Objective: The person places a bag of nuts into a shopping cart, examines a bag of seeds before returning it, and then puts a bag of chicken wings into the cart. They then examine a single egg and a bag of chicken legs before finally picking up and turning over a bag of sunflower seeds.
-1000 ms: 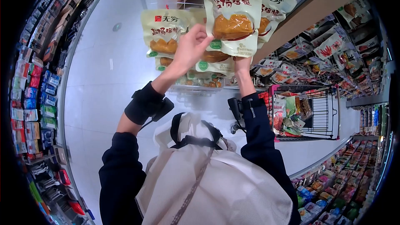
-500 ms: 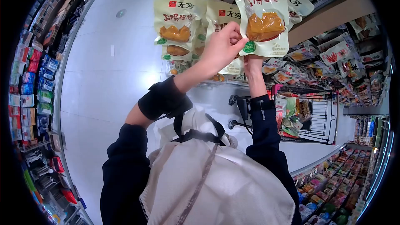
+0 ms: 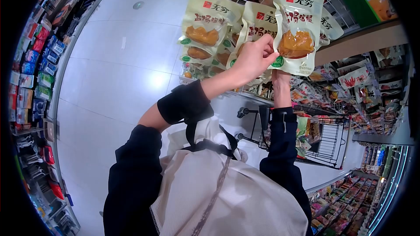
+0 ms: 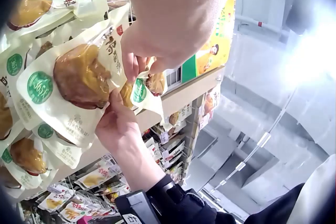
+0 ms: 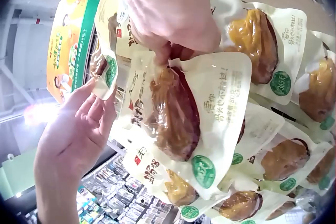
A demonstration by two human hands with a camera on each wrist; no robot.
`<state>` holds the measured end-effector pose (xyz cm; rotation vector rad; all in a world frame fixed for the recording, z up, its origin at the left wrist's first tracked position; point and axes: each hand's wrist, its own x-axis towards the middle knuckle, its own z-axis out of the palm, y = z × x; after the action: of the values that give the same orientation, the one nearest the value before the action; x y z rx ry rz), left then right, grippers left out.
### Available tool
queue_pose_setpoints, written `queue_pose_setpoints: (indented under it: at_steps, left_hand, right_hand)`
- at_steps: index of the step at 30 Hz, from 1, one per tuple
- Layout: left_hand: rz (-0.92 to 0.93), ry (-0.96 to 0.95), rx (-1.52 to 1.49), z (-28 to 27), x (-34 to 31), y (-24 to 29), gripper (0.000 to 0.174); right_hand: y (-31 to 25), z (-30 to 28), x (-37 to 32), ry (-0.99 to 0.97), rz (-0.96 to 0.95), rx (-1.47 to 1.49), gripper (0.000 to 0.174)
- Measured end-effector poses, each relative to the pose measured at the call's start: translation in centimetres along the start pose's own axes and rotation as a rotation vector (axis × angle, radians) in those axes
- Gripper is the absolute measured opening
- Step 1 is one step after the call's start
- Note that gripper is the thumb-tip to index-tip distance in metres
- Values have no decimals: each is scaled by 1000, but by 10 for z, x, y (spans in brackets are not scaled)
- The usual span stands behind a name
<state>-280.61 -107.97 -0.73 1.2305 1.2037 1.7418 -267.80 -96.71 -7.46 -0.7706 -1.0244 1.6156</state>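
Note:
In the head view my left hand pinches the left edge of the foremost chicken leg pouch, cream-coloured with a browned leg pictured or visible on it. My right hand is mostly hidden behind that pouch's lower end. Seen from the right wrist, its curled fingers pinch another chicken leg pouch, while the left hand grips a corner of the foremost pouch. Matching pouches hang close by on the left.
A white wire rack stands behind the pouches, beside a tan shelf edge. Below right is a black wire shopping cart holding packaged goods. Stocked shelves line the left side, with pale floor between.
The whole scene has shifted rightward in the head view. The foremost pouch and both hands have moved a little right of the hanging pouches, uncovering more of the middle one.

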Motion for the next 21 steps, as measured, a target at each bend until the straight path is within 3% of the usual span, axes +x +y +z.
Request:
queue_pose_setpoints:
  at_steps: [4, 6, 8, 9, 15, 21]
  left_hand:
    - [0, 22, 38, -7, 0, -2, 17]
    - [-7, 32, 90, -12, 2, -6, 19]
    - [4, 56, 155, -21, 6, -10, 20]
    - [24, 69, 180, -24, 10, -19, 21]
    - [64, 97, 334, -47, 27, -32, 21]
    - [144, 135, 356, -52, 36, -44, 22]
  right_hand:
    - [-2, -6, -12, 40, -81, -152, 30]
    - [6, -35, -26, 34, -128, -338, 23]
    - [1, -69, -46, -10, -13, -423, 11]
    - [1, -75, -59, 14, -73, -471, 6]
    - [-15, -128, -101, 185, -66, -295, 6]
    - [-51, -97, -135, 306, -133, -68, 5]
